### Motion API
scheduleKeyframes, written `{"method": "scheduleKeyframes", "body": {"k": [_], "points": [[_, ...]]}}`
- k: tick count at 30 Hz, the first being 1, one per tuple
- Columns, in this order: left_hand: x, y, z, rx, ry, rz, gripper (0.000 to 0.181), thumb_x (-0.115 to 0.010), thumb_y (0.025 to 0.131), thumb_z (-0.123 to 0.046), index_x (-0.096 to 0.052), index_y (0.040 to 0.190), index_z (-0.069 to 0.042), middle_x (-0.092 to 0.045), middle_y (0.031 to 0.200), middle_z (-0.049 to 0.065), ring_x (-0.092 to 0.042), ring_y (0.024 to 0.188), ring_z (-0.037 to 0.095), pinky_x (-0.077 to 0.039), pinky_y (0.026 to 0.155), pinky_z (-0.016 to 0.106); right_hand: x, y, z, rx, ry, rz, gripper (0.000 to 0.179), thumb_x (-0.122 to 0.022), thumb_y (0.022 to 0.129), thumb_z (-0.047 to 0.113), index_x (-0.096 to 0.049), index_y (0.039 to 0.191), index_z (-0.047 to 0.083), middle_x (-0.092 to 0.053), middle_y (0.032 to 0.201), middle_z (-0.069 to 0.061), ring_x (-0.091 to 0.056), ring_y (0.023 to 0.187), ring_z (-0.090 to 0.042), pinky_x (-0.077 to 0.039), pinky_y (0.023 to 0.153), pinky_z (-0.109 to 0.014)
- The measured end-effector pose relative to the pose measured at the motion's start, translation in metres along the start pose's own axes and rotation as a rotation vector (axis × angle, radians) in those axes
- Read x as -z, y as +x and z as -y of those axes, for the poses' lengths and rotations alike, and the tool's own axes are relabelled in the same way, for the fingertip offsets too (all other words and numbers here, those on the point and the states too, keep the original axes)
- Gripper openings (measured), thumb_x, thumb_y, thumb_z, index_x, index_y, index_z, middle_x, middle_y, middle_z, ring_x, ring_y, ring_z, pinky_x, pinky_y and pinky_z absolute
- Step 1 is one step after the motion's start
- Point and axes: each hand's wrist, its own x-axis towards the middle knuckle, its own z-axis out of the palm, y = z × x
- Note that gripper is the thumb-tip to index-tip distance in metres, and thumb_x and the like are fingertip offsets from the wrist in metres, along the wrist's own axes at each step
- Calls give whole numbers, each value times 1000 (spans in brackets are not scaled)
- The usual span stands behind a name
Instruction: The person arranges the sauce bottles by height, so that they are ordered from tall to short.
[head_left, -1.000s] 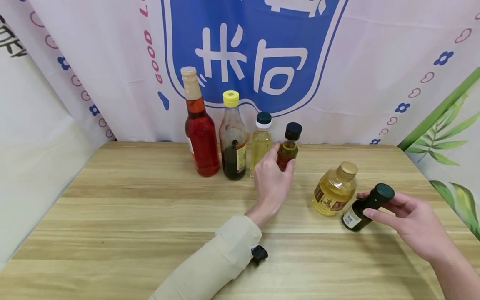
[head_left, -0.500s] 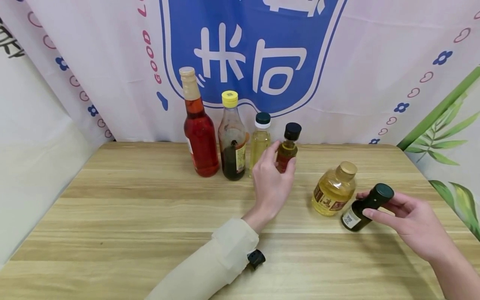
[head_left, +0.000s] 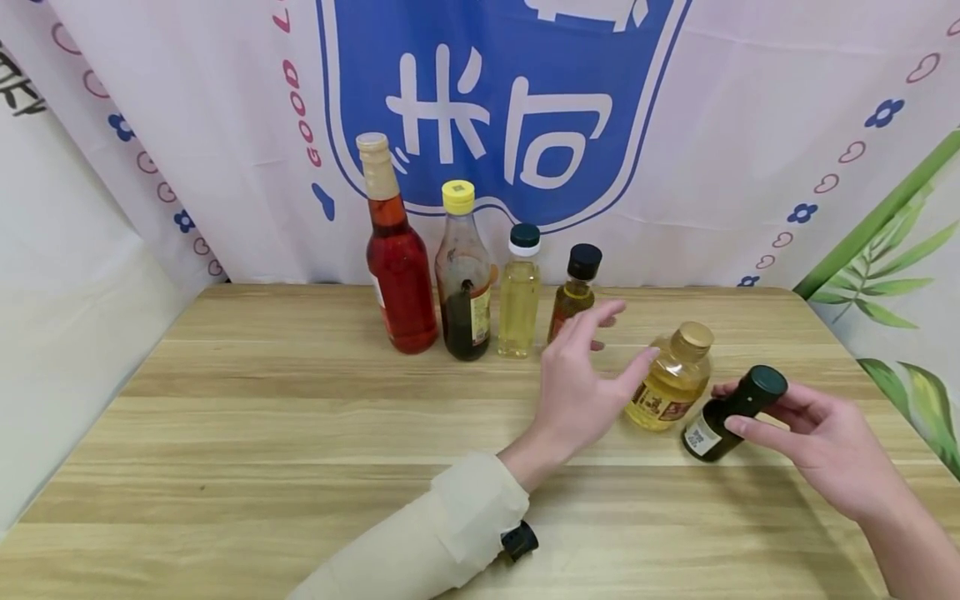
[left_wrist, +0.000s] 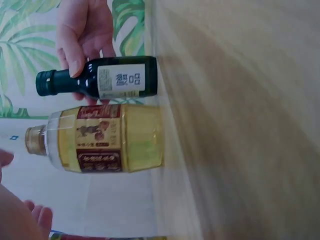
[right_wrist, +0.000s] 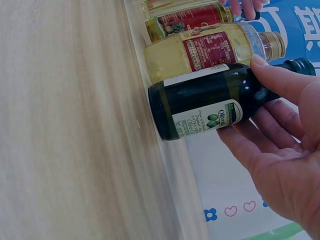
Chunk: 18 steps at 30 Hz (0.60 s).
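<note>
My right hand (head_left: 832, 450) holds a dark green olive oil bottle (right_wrist: 200, 102) around its shoulder, thumb on one side and fingers on the other. The bottle stands on the table at the right. Beside it is a squat bottle of yellow cooking oil (left_wrist: 110, 140) with a gold cap. My left hand (head_left: 581, 383) is spread with nothing in it, thumb near the cooking oil bottle; whether they touch I cannot tell from the head view. Behind its fingers stands a small black-capped bottle (head_left: 573, 300), its lower part hidden.
Left of the black-capped bottle, a row holds a pale oil bottle (head_left: 519, 304) with a green cap, a yellow-capped bottle of dark sauce (head_left: 463, 292) and a tall bottle of red liquid (head_left: 402, 283). A printed cloth (head_left: 262, 208) hangs behind the wooden table (head_left: 262, 458).
My left hand has come away from the black-capped bottle and moved right toward the cooking oil bottle, fingers spread wider. My right hand and the olive oil bottle have stayed in place.
</note>
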Motion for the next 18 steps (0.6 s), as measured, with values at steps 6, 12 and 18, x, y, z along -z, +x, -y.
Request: {"method": "scheduleKeyframes", "body": {"k": [6,12,18], "points": [[-9,-3,-3,224,-64,201,68,-86,90,-34,-58,150,-21,-66,147,-6,-63,132,12,-55,103,25,0,2,0,-1,-34,2,42,-74,98,1,-67,139,1,-77,127,15,-70,116,8,-56,89,-9],[-19,0,-5,312,-56,284,75,-90,86,-39,-56,152,-25,-63,151,-10,-59,140,8,-52,113,29,1,1,0,-9,-17,9,42,-73,98,1,-66,140,1,-77,127,17,-68,117,9,-55,89,-8],[-25,0,-2,313,38,326,77,-91,84,-42,-58,151,-26,-66,148,-9,-61,137,8,-50,114,28,2,0,-1,-19,-47,8,43,-73,99,2,-66,142,3,-76,127,19,-68,117,10,-55,88,-8]]}}
